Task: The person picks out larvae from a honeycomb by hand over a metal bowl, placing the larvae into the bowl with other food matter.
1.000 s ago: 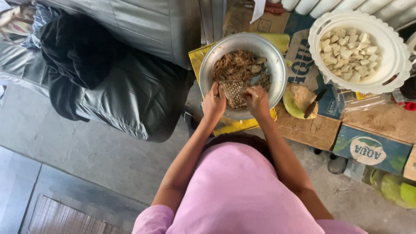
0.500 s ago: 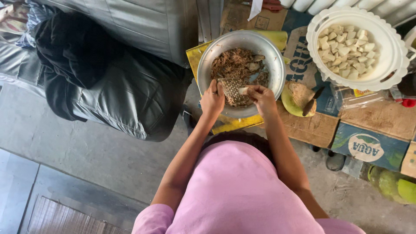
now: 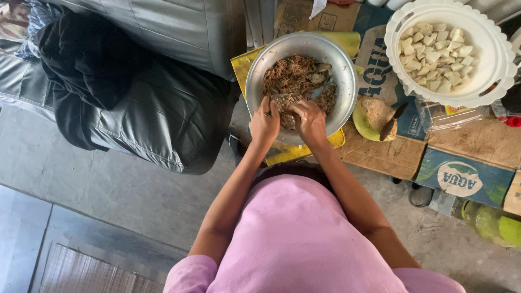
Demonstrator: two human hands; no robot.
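A round metal bowl [image 3: 343,65] holds a heap of brown shreds and peelings [image 3: 296,76]. My left hand [image 3: 264,122] and my right hand [image 3: 310,121] meet over the bowl's near side. Their fingers are curled around a small brownish piece [image 3: 288,120] held between them. A ring shows on my left hand. Just beyond the fingers lies a flat grey grater-like thing [image 3: 282,100], mostly hidden by the hands. My pink-sleeved arms reach in from the bottom of the view.
At the far right, a white perforated basket [image 3: 491,81] holds pale cut chunks. A yellow-green plate [image 3: 361,119] with a dark-handled knife [image 3: 392,122] lies beside the bowl on flattened cardboard [image 3: 380,154]. A grey sofa [image 3: 163,103] with a black garment stands left.
Both hands have drawn slightly toward the bowl's near rim and closer together. They now cover the grater-like thing that showed plainly a second ago.
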